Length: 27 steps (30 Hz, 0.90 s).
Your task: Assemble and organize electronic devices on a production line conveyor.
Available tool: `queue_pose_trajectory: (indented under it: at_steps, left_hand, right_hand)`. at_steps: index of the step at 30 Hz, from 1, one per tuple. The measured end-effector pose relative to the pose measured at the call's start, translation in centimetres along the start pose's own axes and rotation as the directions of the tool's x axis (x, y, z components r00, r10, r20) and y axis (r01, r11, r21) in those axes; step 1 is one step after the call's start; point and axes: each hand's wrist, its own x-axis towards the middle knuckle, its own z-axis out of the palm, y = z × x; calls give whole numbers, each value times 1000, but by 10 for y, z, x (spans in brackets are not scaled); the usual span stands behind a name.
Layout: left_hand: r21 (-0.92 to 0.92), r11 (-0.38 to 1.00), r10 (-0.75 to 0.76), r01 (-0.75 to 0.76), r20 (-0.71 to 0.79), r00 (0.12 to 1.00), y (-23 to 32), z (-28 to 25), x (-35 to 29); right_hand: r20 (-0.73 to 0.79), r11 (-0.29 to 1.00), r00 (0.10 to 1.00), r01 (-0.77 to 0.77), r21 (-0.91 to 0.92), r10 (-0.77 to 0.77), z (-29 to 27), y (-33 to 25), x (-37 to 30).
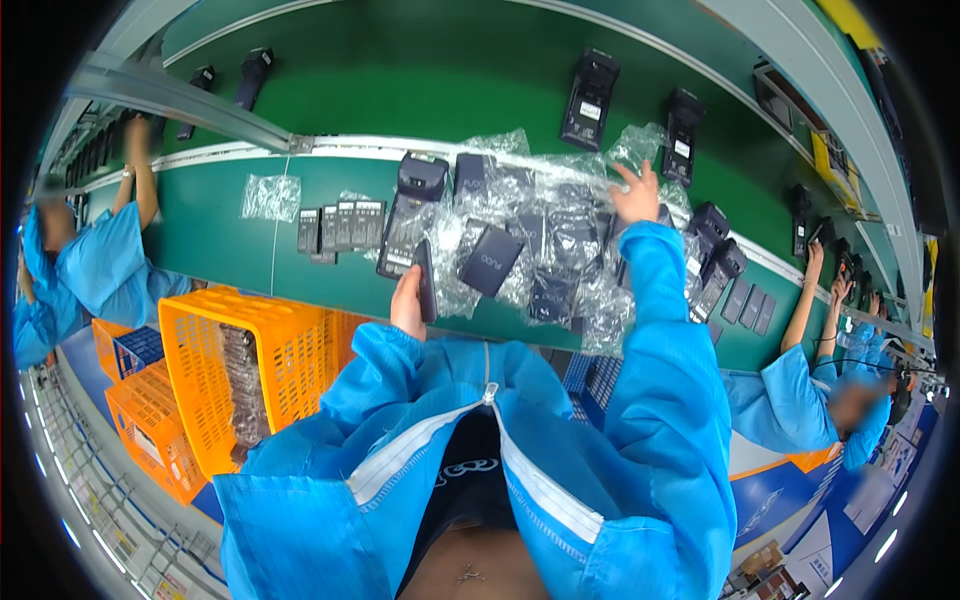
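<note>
My left hand (408, 303) grips a dark flat cover (428, 280) on edge, close to the bench's near side. Just beyond it, a dark handheld terminal (415, 200) lies on the bench. To the right spreads a pile of clear plastic bags (575, 235) with dark flat covers in and among them; one loose cover (492, 260) rests tilted on top. My right arm reaches across to the far right of this pile, where my right hand (636, 195) is over the plastic with its fingers spread. Whether its fingertips touch the plastic is unclear.
Several black batteries (350, 224) and a folded clear bag (270, 198) lie left on the green bench (220, 220). Terminals (590, 100) stand on the green belt (420, 95) behind a metal rail. An orange crate (190, 380) is at lower left. Co-workers in blue (790, 400) flank both sides.
</note>
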Motion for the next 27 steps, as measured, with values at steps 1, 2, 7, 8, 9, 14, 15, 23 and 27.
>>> queue_pose_trajectory:
  at_steps: [1,2,7,8,9,14,15,23,27]
  left_hand:
    - [10,1000,-7,7,-24,1000,1,0,1]
    - [1,1000,0,0,-18,1000,2,2,3]
    - [-38,999,24,-21,94,995,16,8,11]
    - [-35,999,34,-31,81,996,21,10,11]
    - [-35,999,6,-2,110,994,34,15,4]
    - [179,970,127,-162,192,973,19,-15,35]
    - [210,962,133,-176,207,969,16,-11,36]
    - [719,590,176,-368,331,927,-25,24,71]
    - [791,376,372,-483,349,860,-14,26,62]
  right_hand:
    - [47,999,998,-40,-14,40,13,-7,9]
    - [93,996,992,-80,-30,82,23,-11,17]
    - [131,995,987,-92,24,88,47,19,33]
    - [109,994,990,-94,63,86,43,19,31]
    - [-36,994,999,-21,106,25,35,12,23]
    - [-411,996,907,87,-37,-94,-62,-43,-54]
    - [-366,993,927,50,-111,-88,-68,-40,-76]
    - [46,977,994,-92,-192,102,-50,-30,-169]
    - [-134,978,990,13,-206,-41,-62,-70,-161]
